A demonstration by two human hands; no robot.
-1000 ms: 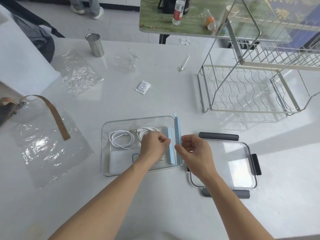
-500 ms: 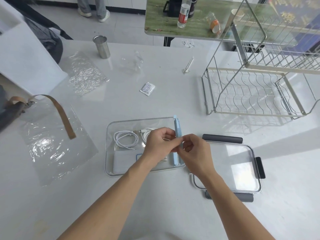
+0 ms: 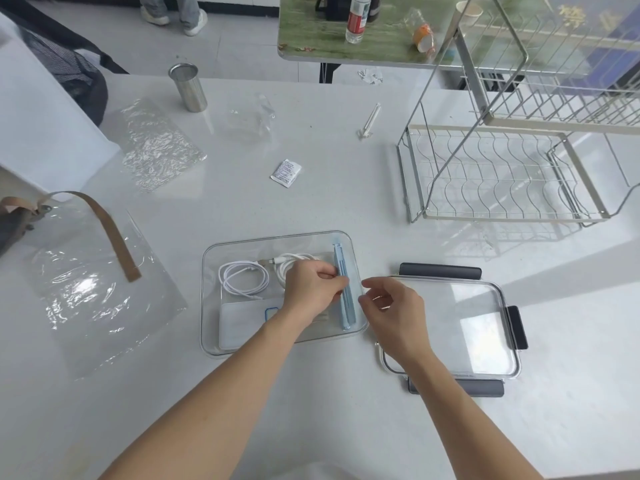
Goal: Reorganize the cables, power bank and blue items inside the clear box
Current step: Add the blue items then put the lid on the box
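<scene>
1. One camera sits on my head, looking forward and steeply down onto the white table (image 3: pixel 346 209).
2. It sits close: both my forearms run up from the bottom edge to the clear box (image 3: pixel 277 237) at mid-frame.
3. The wide lens bends the wire rack (image 3: pixel 502 174) at right and catches floor beyond the far edge.
4. No second view overlaps it.

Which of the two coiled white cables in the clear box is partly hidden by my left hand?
The right-hand coil, next to the blue strips: the left hand covers part of it. The left coil lies fully visible, away from the hand.
</scene>
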